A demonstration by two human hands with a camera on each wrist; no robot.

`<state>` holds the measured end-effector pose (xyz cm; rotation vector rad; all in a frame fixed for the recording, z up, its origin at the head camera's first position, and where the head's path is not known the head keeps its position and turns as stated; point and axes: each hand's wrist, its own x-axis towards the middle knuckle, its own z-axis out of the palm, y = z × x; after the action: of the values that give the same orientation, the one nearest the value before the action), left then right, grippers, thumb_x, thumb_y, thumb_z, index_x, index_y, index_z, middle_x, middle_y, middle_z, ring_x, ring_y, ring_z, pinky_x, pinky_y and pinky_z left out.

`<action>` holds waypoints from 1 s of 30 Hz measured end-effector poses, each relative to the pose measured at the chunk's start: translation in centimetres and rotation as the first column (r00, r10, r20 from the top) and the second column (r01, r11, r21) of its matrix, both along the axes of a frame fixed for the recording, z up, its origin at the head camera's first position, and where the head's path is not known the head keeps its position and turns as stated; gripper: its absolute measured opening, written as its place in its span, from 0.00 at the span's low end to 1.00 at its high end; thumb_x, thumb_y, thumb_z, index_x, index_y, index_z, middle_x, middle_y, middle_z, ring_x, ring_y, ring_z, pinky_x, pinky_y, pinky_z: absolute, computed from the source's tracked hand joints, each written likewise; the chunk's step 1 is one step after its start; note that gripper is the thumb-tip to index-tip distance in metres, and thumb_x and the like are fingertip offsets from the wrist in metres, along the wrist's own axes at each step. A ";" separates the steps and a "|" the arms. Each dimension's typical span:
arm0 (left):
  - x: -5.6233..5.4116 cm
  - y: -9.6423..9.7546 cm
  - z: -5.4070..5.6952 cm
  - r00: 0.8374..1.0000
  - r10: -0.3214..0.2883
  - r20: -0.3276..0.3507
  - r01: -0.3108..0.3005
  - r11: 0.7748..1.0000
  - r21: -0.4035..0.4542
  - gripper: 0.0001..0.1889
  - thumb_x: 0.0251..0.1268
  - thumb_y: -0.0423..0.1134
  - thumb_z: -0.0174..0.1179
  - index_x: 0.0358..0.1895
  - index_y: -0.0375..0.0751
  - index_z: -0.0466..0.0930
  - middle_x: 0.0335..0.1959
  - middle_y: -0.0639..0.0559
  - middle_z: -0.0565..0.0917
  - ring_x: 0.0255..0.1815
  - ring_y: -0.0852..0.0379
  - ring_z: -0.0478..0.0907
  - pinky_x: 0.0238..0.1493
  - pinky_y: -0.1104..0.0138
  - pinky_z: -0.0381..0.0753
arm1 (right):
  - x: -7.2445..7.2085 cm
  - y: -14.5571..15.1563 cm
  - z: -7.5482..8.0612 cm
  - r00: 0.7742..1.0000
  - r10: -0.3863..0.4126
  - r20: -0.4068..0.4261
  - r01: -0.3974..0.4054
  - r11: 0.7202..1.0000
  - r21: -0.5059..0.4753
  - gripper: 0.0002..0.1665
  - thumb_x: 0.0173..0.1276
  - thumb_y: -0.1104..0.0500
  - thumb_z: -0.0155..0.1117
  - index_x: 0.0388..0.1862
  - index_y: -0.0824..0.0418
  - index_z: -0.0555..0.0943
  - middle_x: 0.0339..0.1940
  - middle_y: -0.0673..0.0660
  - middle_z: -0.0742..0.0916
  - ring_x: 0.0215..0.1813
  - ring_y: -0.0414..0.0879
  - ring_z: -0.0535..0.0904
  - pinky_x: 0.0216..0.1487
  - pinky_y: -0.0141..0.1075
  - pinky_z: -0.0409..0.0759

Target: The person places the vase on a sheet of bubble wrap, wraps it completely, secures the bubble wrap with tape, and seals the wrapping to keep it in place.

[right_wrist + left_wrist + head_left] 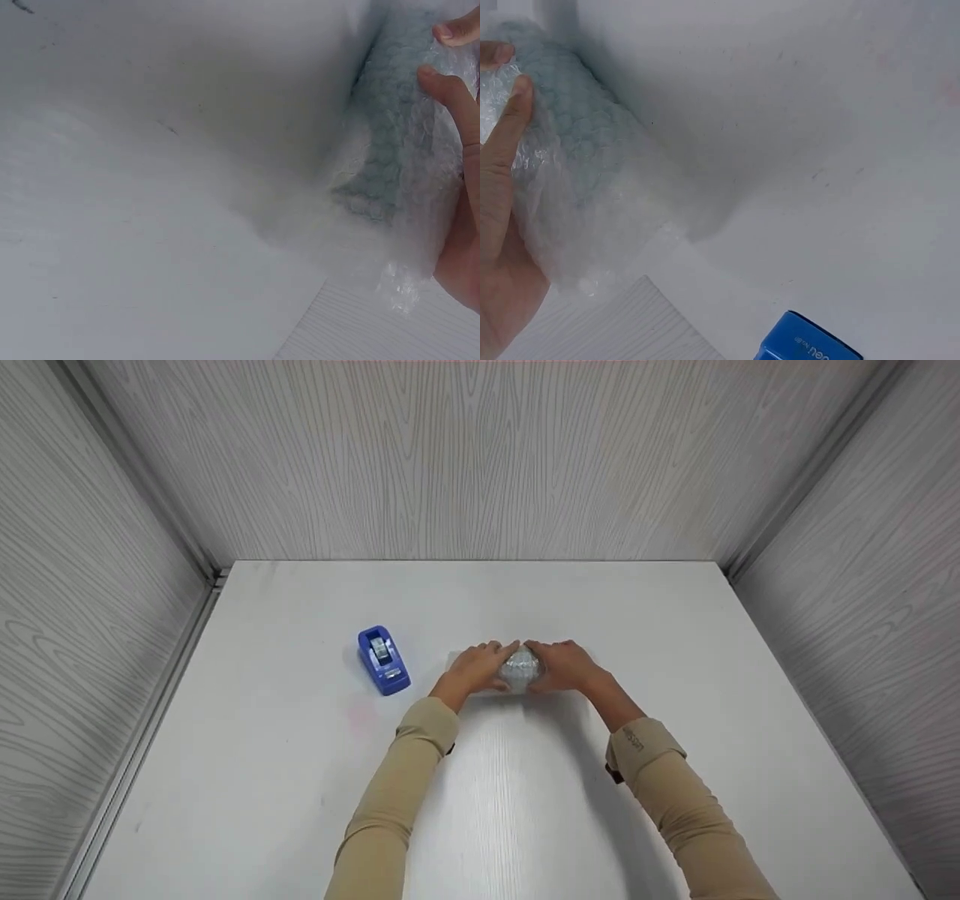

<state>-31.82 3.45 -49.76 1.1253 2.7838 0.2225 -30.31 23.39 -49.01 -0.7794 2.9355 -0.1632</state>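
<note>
Both hands grip a bundle of clear bubble wrap [522,669] low over the white table. Something pale green-blue shows through the layers; its kind is hidden. My left hand [480,666] holds the bundle's left side, and my right hand [564,666] holds its right side. In the left wrist view the left thumb [514,120] presses on the wrap [577,135], whose loose end sticks out past the palm. From the right wrist view, the right thumb [450,94] lies on the bubble wrap [390,150], with a loose wrap end on that side too.
A blue tape dispenser [384,660] stands on the white table [300,780], left of the hands. Its end [810,341] shows at the bottom of the left wrist view. Wood-grain panels [480,457] enclose the table at the back and both sides.
</note>
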 end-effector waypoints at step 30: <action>0.1 0.5 0.4 0.999 -0.001 0.047 0.001 1.000 0.008 0.42 0.56 0.47 0.63 0.69 0.33 0.52 0.67 0.40 0.60 0.66 0.47 0.57 0.63 0.62 0.56 | 0.2 1.1 -0.9 0.995 0.032 -0.097 -0.041 0.996 -0.085 0.44 0.52 0.42 0.69 0.59 0.69 0.70 0.48 0.63 0.81 0.43 0.55 0.79 0.44 0.46 0.75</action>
<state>-31.68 3.92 -49.35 1.1086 2.7441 0.2565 -30.12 24.53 -49.91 -0.8759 3.0193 -0.2592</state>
